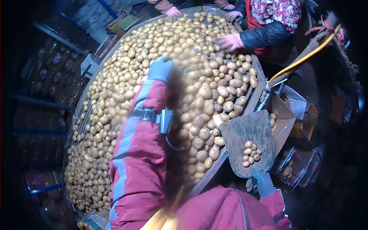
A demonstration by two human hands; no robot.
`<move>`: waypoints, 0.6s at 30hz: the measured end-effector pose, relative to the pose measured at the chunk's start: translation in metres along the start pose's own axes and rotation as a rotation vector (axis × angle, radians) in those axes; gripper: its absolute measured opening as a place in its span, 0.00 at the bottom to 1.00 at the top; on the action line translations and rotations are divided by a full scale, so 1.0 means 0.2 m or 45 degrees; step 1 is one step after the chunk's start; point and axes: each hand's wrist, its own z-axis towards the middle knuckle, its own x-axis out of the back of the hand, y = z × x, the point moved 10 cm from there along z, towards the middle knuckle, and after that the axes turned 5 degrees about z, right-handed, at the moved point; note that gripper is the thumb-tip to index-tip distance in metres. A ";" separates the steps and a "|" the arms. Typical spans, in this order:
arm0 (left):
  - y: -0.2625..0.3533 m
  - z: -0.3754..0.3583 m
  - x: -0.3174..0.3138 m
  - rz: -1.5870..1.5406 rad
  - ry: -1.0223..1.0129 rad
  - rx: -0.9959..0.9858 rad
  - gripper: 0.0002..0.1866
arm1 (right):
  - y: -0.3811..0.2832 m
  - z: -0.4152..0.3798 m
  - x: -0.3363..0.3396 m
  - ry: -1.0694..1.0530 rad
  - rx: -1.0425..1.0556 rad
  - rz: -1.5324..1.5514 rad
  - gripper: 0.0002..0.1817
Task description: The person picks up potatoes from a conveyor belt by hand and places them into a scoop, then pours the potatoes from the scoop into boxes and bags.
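Observation:
My left hand (160, 69), in a blue glove, reaches out over a wide heap of potatoes (145, 42). Its fingers bend down out of sight, so their grip cannot be made out. Potatoes just beyond and to the right of it are blurred. In a grey-blue glove, my right hand (263, 184) is closed on the handle end of a flat, worn shovel (245, 132) at the lower right. Several small potatoes (251, 154) lie on the shovel's blade, whose left edge overlaps the rim of the sorting table (212, 174).
Across the table, a co-worker's pink-gloved hand (231, 41) is over the potatoes; another person's pink glove (173, 13) rests at the far rim. A post with a yellow cable (306, 53) rises at the right. Cardboard boxes (281, 119) and a bag (301, 166) stand beside the table.

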 end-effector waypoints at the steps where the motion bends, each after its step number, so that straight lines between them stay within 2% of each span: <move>1: 0.04 0.02 -0.04 0.232 0.073 -0.019 0.23 | -0.01 -0.01 0.00 0.009 0.027 0.030 0.13; 3: 0.11 -0.05 -0.20 0.655 -0.326 -0.007 0.29 | -0.02 -0.05 0.02 0.035 0.076 0.089 0.12; 5: 0.07 -0.07 -0.28 0.826 -0.253 0.033 0.31 | 0.02 -0.07 0.05 0.058 0.027 0.104 0.13; 8: 0.04 -0.06 -0.29 0.729 -0.292 -0.092 0.32 | 0.03 -0.08 0.07 0.069 0.081 0.074 0.19; 9: 0.08 -0.13 -0.21 0.431 -0.352 -0.001 0.28 | 0.03 -0.08 0.09 0.058 0.105 0.072 0.19; 11: 0.03 -0.29 -0.24 -0.639 -0.559 0.322 0.20 | 0.06 -0.10 0.11 0.037 0.091 0.121 0.19; 13: 0.00 -0.44 -0.23 -1.218 -0.685 0.610 0.18 | 0.08 -0.09 0.13 0.029 0.035 0.229 0.18; 14: 0.12 -0.57 -0.17 -1.334 -0.675 0.571 0.21 | 0.09 -0.09 0.16 0.028 0.056 0.287 0.16; 15: 0.13 -0.66 -0.21 -1.512 -0.853 0.479 0.26 | 0.11 -0.04 0.20 0.010 0.084 0.234 0.17; 17: 0.28 -0.89 -0.27 -1.797 -1.135 0.573 0.27 | 0.13 -0.02 0.26 -0.008 0.108 0.256 0.17; 18: 0.28 -0.96 -0.30 -1.755 -0.995 0.588 0.31 | 0.12 -0.04 0.28 0.028 0.094 0.309 0.17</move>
